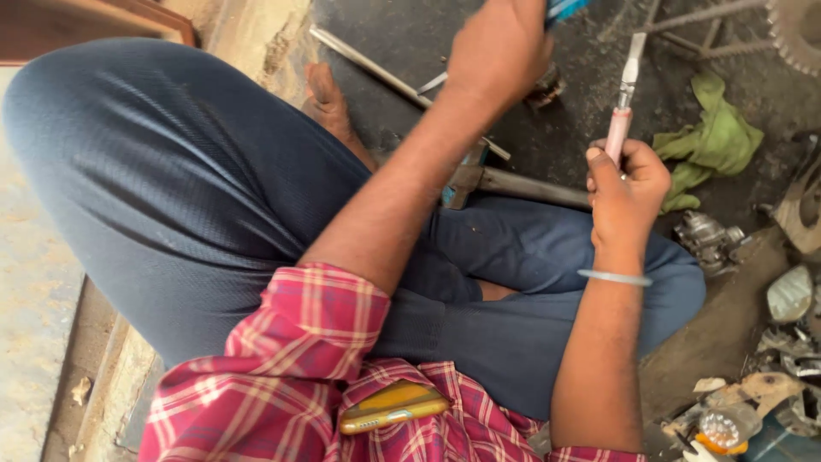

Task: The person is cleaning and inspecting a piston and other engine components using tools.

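Head view. Person seated on the dark floor (410, 34), legs folded, dark blue trousers, red checked shirt with a yellow phone (393, 407) in the chest pocket.

Landmark: the hammer (505, 181) lying across the lap, head toward the left forearm, handle running toward the right hand.

Right hand (624, 184), just beyond the hammer's handle end: fist closed around the pink handle of a tool (624, 103) whose metal shaft points up and away from the body. A thin bangle (614, 277) sits on that wrist.

Left hand (500, 47), above the hammer and farther from the body: fingers curled over something blue (564, 8) at the top frame edge; mostly cropped, so its kind cannot be told. A small dark metal part (546, 88) lies on the floor directly under this hand.

Also beyond the hammer: a long metal rod (376, 73) lying aslant. To the right of it: a green rag (705, 145), a toothed sprocket (795, 34) at the top corner, a small silver metal assembly (710, 239), assorted scrap near the lower right.

Progress, judged: tools are taken up in both hands; neither tip touches the dark part, and no finished result shows.
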